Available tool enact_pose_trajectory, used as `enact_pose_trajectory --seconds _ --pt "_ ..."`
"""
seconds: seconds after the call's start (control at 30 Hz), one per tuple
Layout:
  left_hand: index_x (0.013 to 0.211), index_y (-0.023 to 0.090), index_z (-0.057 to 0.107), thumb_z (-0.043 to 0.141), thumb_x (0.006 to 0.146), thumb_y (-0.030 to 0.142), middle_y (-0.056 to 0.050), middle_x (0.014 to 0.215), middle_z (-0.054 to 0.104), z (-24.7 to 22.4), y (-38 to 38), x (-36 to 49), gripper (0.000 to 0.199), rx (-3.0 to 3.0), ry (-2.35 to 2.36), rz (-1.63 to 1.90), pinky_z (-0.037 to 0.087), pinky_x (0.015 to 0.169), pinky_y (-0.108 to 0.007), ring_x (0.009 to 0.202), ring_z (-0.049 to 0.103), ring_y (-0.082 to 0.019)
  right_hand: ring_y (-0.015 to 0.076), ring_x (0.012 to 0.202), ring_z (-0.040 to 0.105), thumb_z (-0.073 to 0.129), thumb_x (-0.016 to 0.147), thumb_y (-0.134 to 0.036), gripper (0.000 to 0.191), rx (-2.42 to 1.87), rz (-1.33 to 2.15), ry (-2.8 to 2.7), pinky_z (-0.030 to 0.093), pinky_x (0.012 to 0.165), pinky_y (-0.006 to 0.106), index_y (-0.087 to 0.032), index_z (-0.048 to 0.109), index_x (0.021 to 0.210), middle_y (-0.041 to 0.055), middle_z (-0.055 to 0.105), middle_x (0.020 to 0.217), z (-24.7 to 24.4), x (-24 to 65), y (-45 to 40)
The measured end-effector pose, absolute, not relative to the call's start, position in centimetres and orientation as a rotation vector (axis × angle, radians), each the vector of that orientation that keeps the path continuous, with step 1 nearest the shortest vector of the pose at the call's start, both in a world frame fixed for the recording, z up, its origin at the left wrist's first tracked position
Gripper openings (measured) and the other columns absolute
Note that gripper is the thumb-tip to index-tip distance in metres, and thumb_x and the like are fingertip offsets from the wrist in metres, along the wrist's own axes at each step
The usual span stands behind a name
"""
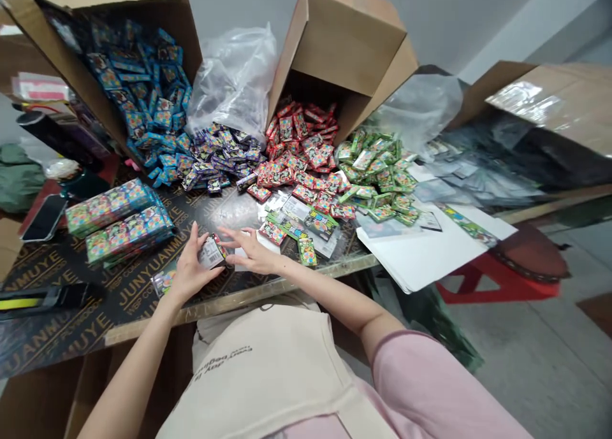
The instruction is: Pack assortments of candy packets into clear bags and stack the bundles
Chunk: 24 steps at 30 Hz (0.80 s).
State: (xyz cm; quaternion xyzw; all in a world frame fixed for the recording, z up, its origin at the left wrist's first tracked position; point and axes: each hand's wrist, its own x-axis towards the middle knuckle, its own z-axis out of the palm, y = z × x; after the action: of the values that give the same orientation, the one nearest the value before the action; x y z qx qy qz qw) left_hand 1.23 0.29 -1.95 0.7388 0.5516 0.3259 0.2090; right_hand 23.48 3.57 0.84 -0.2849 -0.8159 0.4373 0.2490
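On the black plywood table, my left hand (194, 267) curls its thumb and fingers around a small box (211, 253) whose barcode label faces up. My right hand (254, 253) is at the right end of that box, fingers stretched and apart, with the fingertips at or close to its edge. Another small printed box (162, 282) lies by my left wrist, partly covered by it. A white sheet (262, 243) shows under my right hand. Close to my right forearm lie a red box (272, 231) and a green box (306, 252).
Piles of blue (162, 120), purple (222, 155), red (306, 146) and green boxes (382, 171) line the back, partly spilling from cartons. Two wrapped rows of boxes (129, 235) stand left, near a phone (45, 218). Clear sleeves (473, 171) and white sheets (406, 260) lie right.
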Motion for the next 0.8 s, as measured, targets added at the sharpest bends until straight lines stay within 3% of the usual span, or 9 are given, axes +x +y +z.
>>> enact_pose_trajectory --seconds 0.13,0.23,0.3,0.4,0.47,0.6,0.7,0.8 --pt "0.155 0.024 -0.002 0.083 0.062 0.032 -0.014 0.128 0.063 -2.2 0.3 2.2 0.126 2.042 1.548 0.918 0.044 0.104 -0.052 0.124 0.056 -0.032 0.0235 0.135 0.047 0.045 0.095 -0.055 0.073 -0.7 1.458 -2.098 0.005 0.117 0.052 -0.032 0.008 0.154 0.0119 0.035 0.155 0.6 24.6 3.5" --pt "0.155 0.024 -0.002 0.082 0.063 0.034 -0.014 0.128 0.061 -2.0 0.3 2.9 0.125 2.013 1.525 0.943 0.045 0.104 -0.05 0.12 0.059 -0.03 0.0233 0.14 0.04 0.041 0.09 -0.068 0.086 -0.606 1.567 -1.956 0.021 0.115 0.047 -0.027 0.004 0.155 0.014 0.049 0.145 0.1 25.2 3.6" --pt "0.154 0.024 0.006 0.079 0.067 0.036 -0.013 0.13 0.058 -1.7 0.3 3.1 0.114 2.071 1.479 0.907 0.045 0.104 -0.048 0.119 0.059 -0.029 0.0234 0.141 0.038 0.044 0.087 -0.07 0.092 -0.597 1.506 -1.951 0.028 0.113 0.045 -0.025 0.002 0.155 0.0146 0.053 0.141 -0.1 26.2 3.6" --pt "0.142 0.026 0.041 0.071 0.076 0.035 -0.013 0.131 0.053 -1.1 0.2 2.8 0.074 2.304 1.441 0.702 0.044 0.103 -0.048 0.121 0.053 -0.03 0.0287 0.14 0.035 0.063 0.08 -0.06 0.092 -0.824 1.089 -2.131 0.02 0.115 0.049 -0.027 0.019 0.153 0.0138 0.042 0.149 -0.2 29.8 3.7" --pt "0.128 0.024 0.057 0.067 0.078 0.035 -0.014 0.13 0.05 -0.9 0.2 2.3 0.053 2.442 1.467 0.546 0.045 0.101 -0.049 0.121 0.05 -0.033 0.0333 0.139 0.033 0.069 0.077 -0.047 0.081 -1.087 0.773 -2.267 0.017 0.114 0.054 -0.025 0.035 0.148 0.0149 0.042 0.147 -0.3 33.2 3.9" --pt "0.12 0.023 0.061 0.066 0.079 0.039 -0.015 0.127 0.048 -0.9 0.5 1.5 0.044 2.585 1.486 0.396 0.046 0.098 -0.05 0.117 0.049 -0.034 0.0362 0.125 0.045 0.075 0.068 -0.029 0.081 -1.524 0.578 -2.612 0.027 0.105 0.058 -0.024 0.044 0.143 0.0176 0.051 0.134 -1.2 38.7 3.6" --pt "0.116 0.023 0.062 0.065 0.08 0.041 -0.015 0.126 0.048 -1.0 0.8 1.4 0.04 2.637 1.473 0.37 0.047 0.097 -0.049 0.115 0.05 -0.034 0.0382 0.119 0.047 0.079 0.06 -0.026 0.091 -1.645 0.507 -2.798 0.028 0.102 0.06 -0.024 0.043 0.144 0.018 0.052 0.128 -1.9 39.7 2.6" --pt "0.11 0.022 0.063 0.063 0.082 0.042 -0.015 0.124 0.048 -0.6 1.0 1.6 0.035 2.622 1.504 0.392 0.047 0.097 -0.049 0.115 0.049 -0.034 0.0378 0.115 0.049 0.077 0.061 -0.025 0.088 -1.614 0.484 -2.777 0.031 0.1 0.059 -0.021 0.044 0.142 0.0184 0.054 0.123 -2.0 39.2 1.7"
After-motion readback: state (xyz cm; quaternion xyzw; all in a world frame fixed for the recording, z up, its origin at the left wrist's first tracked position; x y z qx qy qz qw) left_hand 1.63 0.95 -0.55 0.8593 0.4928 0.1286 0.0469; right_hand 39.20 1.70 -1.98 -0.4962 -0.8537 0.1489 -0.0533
